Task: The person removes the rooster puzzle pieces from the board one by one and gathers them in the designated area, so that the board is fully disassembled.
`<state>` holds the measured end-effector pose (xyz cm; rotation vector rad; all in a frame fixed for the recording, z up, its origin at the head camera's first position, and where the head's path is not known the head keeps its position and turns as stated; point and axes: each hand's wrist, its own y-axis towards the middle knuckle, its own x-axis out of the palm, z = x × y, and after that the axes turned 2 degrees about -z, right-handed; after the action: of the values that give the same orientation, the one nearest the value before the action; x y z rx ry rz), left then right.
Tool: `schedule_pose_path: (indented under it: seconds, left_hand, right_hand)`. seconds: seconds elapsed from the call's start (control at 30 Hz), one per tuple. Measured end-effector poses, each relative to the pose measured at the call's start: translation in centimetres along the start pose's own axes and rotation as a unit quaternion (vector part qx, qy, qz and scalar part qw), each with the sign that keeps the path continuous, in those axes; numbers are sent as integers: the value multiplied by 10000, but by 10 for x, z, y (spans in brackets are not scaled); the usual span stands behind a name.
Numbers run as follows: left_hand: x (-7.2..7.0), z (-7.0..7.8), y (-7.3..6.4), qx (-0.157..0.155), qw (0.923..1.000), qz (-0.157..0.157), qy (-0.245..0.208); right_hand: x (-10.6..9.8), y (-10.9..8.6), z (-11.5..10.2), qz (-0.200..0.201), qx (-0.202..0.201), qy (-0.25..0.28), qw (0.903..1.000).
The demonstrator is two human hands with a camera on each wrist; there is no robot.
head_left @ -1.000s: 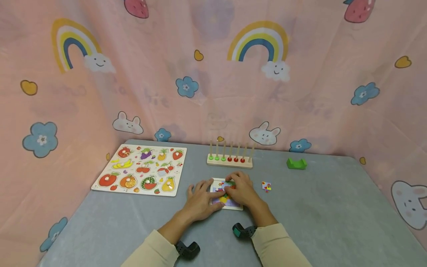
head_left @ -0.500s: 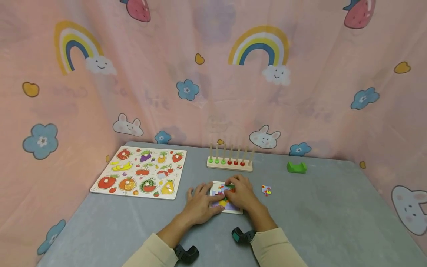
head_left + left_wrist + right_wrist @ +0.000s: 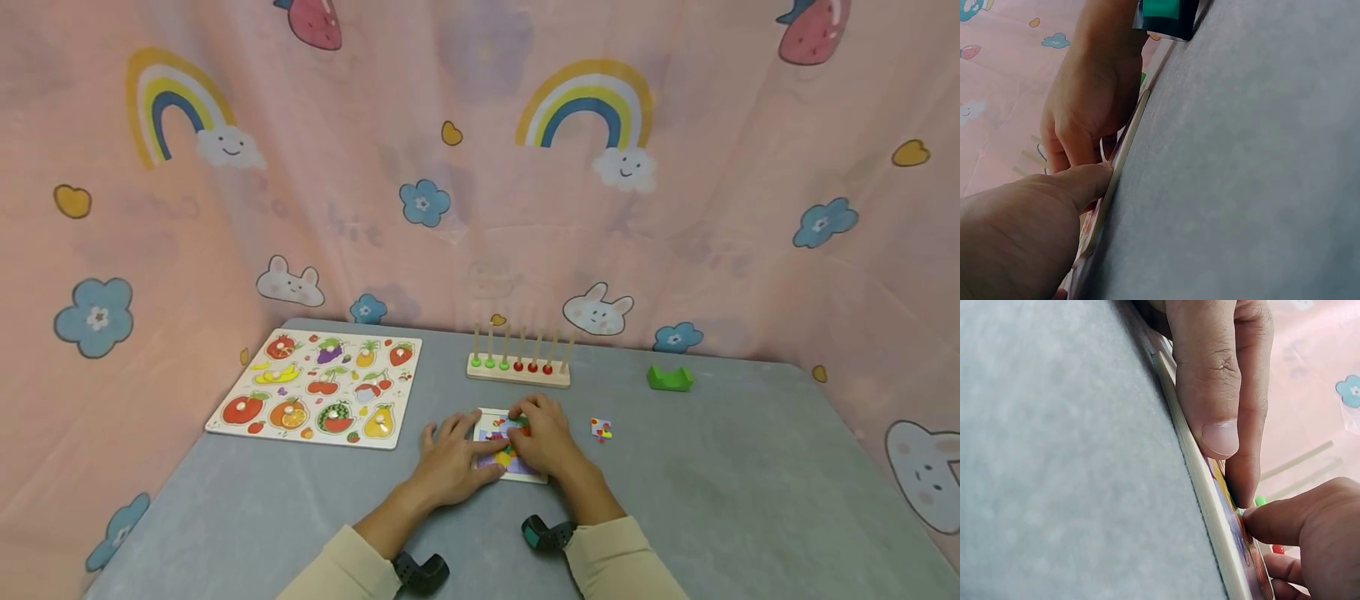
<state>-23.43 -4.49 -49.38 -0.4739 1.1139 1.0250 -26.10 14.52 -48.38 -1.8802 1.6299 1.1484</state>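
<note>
A small jigsaw puzzle in a pale wooden tray (image 3: 492, 412) lies flat on the grey table. My left hand (image 3: 452, 465) rests at its left side, fingers spread and fairly straight; the forefinger reaches over the picture and the thumb lies on the near rim. At the upper right of the tray, my right hand (image 3: 549, 437) bends its fingers and thumb about a red-and-green puzzle piece (image 3: 522, 424), mostly covered. In the right wrist view the right thumb (image 3: 1272, 522) touches the picture near the left forefinger (image 3: 1247, 469). One loose puzzle piece (image 3: 602, 429) lies right of the tray.
Behind the tray stands a wooden peg rack (image 3: 518, 377) with green and red beads. A fruit knob puzzle board (image 3: 408, 392) lies at the left. A green notched block (image 3: 670, 380) sits at the back right, before the pink curtain (image 3: 480, 242).
The head view has shifted slightly, moving the whole scene a little down in the picture. Both hands keep nearly the same places on the puzzle.
</note>
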Motion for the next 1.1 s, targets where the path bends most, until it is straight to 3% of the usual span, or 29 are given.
schedule_pose_path:
  seconds: [0.37, 0.7, 1.1]
  left_hand:
    - [1, 1, 1, -22, 10000, -24, 4]
    - [1, 1, 0, -8, 10000, -33, -10]
    - [1, 0, 1, 24, 10000, 15, -35]
  right_hand:
    - [0, -1, 1, 204, -185, -122, 9995]
    - [1, 1, 1, 0, 11, -165, 9999]
    - [2, 0, 4, 311, -301, -40, 9991]
